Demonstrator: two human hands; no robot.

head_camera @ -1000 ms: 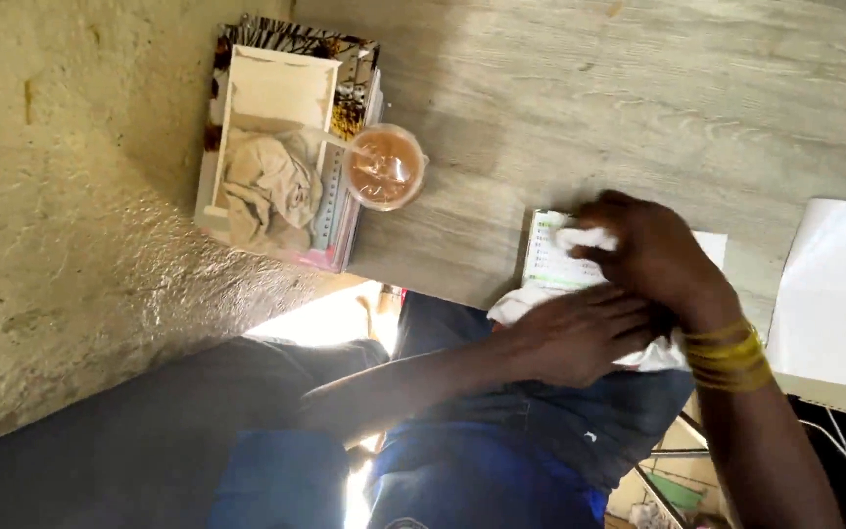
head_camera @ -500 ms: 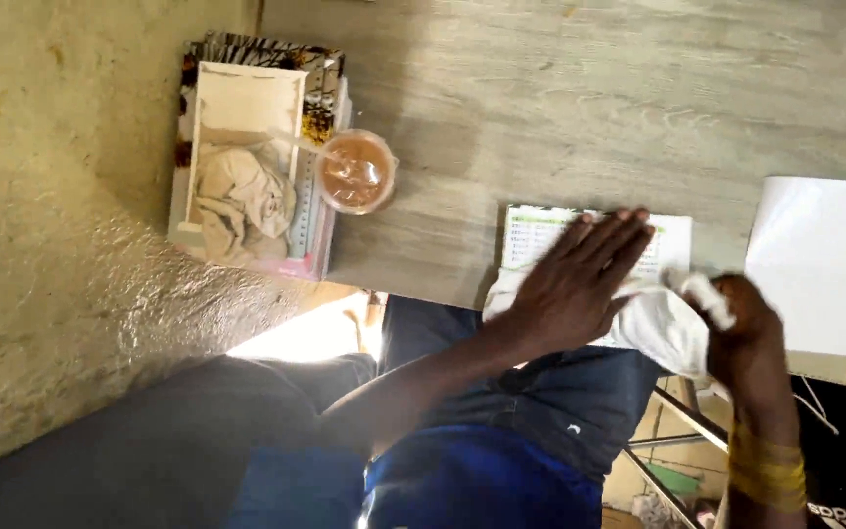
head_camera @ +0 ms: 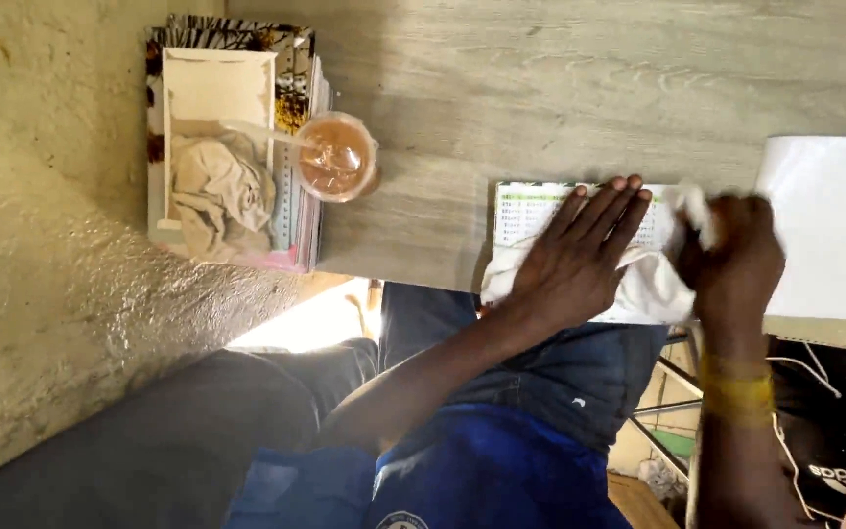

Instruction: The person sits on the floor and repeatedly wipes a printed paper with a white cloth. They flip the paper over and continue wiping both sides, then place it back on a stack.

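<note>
The left hand (head_camera: 580, 260) lies flat, fingers spread toward 1 o'clock, pinning the white cloth (head_camera: 650, 284); at its 3 o'clock, the right hand (head_camera: 731, 260) is clenched on the cloth's bunched end.

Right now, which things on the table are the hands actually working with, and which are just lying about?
In hand:
- left hand flat on the white cloth
- right hand gripping one end of that cloth
- printed sheet under the cloth

Lying about:
- cup of brown drink
- stack of books with crumpled rag
- white paper
</note>
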